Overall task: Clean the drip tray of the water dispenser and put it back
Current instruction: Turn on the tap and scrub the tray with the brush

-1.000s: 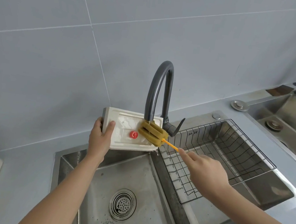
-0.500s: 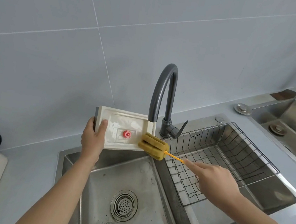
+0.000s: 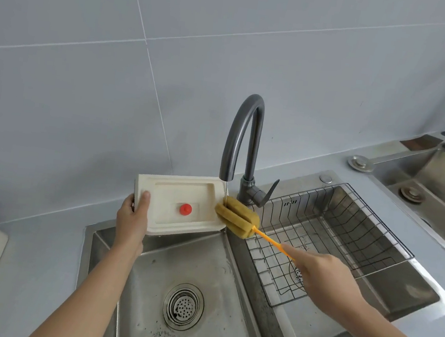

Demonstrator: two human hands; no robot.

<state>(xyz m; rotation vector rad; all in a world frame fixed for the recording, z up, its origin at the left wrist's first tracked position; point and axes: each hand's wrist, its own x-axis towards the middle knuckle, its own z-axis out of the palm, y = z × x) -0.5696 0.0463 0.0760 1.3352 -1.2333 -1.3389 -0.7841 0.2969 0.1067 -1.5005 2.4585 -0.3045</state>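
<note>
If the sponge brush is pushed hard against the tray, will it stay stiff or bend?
The sponge brush head looks like soft foam, so it probably squashes. Its orange handle is very thin, so it likely flexes. The faucet stream lands on it, so the wet head may slide over the tray.

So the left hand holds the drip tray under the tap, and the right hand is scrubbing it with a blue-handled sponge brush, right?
Not quite: the head view shows the sponge brush has an orange handle, not blue. The rest holds: left hand holds the drip tray under the tap, right hand scrubbing.
</note>
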